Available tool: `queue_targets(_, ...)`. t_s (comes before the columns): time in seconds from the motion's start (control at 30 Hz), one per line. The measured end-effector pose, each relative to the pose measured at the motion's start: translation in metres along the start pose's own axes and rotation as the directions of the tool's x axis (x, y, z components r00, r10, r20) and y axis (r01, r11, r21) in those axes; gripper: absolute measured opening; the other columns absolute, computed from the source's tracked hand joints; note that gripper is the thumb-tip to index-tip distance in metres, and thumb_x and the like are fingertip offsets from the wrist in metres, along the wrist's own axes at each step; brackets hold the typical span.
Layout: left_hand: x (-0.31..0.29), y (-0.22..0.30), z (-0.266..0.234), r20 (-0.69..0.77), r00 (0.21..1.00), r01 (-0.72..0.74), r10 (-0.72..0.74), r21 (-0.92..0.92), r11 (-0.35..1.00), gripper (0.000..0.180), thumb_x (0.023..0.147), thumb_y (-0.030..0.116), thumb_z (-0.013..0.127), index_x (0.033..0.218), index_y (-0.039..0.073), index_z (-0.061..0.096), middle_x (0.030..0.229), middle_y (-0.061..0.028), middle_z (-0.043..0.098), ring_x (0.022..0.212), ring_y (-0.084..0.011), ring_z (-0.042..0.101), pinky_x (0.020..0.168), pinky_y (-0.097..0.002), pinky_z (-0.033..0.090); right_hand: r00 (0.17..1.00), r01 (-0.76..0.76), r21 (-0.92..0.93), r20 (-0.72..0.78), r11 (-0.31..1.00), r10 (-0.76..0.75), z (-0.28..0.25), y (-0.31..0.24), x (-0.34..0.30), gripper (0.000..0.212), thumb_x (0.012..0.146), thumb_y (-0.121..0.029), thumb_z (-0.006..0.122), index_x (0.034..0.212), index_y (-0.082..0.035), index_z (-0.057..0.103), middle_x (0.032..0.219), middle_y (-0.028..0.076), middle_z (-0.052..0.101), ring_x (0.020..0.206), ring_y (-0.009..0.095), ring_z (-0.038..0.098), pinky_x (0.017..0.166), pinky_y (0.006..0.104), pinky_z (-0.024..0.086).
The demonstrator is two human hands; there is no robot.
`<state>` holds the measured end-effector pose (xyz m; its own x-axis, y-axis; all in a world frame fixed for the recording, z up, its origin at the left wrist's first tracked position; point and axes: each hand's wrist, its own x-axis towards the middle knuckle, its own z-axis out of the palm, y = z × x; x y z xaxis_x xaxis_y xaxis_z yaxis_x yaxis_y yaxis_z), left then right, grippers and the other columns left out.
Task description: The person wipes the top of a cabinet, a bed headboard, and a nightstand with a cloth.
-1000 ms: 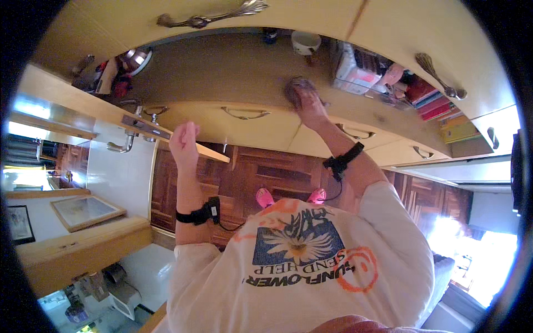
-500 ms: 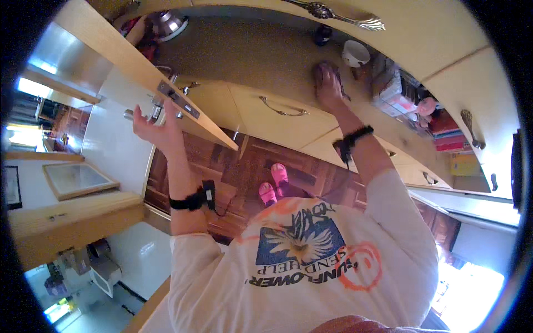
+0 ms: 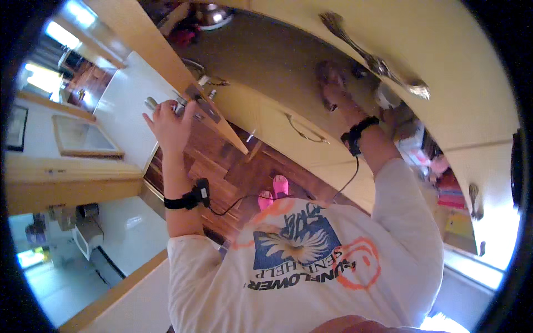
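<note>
My left hand [image 3: 169, 127] is at the metal door handle [image 3: 179, 105] on the edge of the wooden door [image 3: 166, 61]. Its fingers are spread, the thumb apart from the rest, and I cannot tell how firmly they touch the handle. Over the brown countertop [image 3: 266, 61] reaches my right hand [image 3: 335, 89], its fingers curled down on a dark purplish, soft-looking bundle [image 3: 325, 71]. Shadow and the hand hide most of that bundle, so its exact kind is unclear. A white bowl-like container [image 3: 387, 97] stands beside the right forearm.
A shiny metal pot or lid [image 3: 214, 16] sits at the counter's far left. Pale cabinets with ornate handles [image 3: 383, 66] overhang the counter. Books and boxes [image 3: 452, 197] fill its right end. A cable [image 3: 239, 202] hangs between my wristbands, above the parquet floor [image 3: 214, 166].
My left hand has come up closer around the door handle. The right hand stays on the dark bundle. The whole view has shifted and tilted, and the counter looks darker.
</note>
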<state>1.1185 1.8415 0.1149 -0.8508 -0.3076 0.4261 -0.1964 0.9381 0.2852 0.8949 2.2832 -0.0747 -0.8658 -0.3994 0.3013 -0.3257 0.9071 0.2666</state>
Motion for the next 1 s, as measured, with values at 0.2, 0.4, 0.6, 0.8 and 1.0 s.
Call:
queue_targets(0.2,-0.022,-0.018,0.001,-0.060,0.998,0.036,-0.035,0.009,0.999,0.077,0.064,0.056,0.071,0.115,0.003,0.050,0.118,-0.0170,0.051,0.123,-0.0353,0.036,0.108,-0.0561,0.009,0.975,-0.219,0.498,0.075,0.839,0.209,0.023,-0.009,0.124,0.046,0.091,-0.018,0.040,0.135,-0.005,0.034,0.136,0.021,0.036,0.127,0.033,0.033,0.106,0.0402,0.027)
queue_targets(0.4,-0.049,-0.083,-0.019,-0.035,0.999,0.019,-0.023,-0.129,0.991,0.074,0.053,0.041,0.081,0.111,0.007,0.052,0.113,-0.0149,0.052,0.117,-0.0398,0.039,0.104,-0.0525,0.021,0.839,0.417,0.766,-0.118,0.489,-0.531,-0.131,-0.152,0.092,0.035,0.092,-0.020,0.044,0.124,-0.006,0.048,0.128,0.011,0.047,0.122,0.025,0.040,0.104,0.0371,0.029)
queue_targets(0.6,-0.069,-0.134,-0.045,0.379,0.878,0.450,-0.292,-0.444,0.775,0.053,0.050,0.033,0.085,0.091,0.004,0.067,0.099,-0.0118,0.064,0.102,-0.0316,0.055,0.089,-0.0403,0.043,0.978,0.210,0.908,-0.201,0.364,-0.063,-0.062,-0.052,0.098,0.028,0.090,-0.019,0.049,0.113,-0.005,0.054,0.115,0.015,0.055,0.111,0.027,0.049,0.097,0.0361,0.036)
queue_targets(0.8,-0.066,-0.163,-0.072,0.293,0.949,0.203,-0.114,-0.295,0.934,0.048,0.053,0.025,0.086,0.091,0.003,0.067,0.089,-0.0068,0.068,0.086,-0.0225,0.062,0.077,-0.0326,0.049,0.982,-0.069,0.544,-0.113,0.836,0.155,0.013,-0.032,0.189,0.032,0.088,-0.018,0.049,0.116,-0.004,0.053,0.119,0.016,0.053,0.113,0.028,0.048,0.098,0.0371,0.036)
queue_targets(1.0,-0.063,-0.178,-0.087,0.333,0.937,0.196,-0.102,-0.264,0.944,0.047,0.054,0.024,0.086,0.091,0.003,0.067,0.090,-0.0073,0.068,0.087,-0.0226,0.062,0.078,-0.0330,0.049,0.995,0.005,0.470,-0.094,0.883,0.044,0.074,-0.093,0.288,0.035,0.086,-0.017,0.049,0.119,-0.004,0.052,0.122,0.017,0.052,0.115,0.029,0.047,0.098,0.0380,0.035)
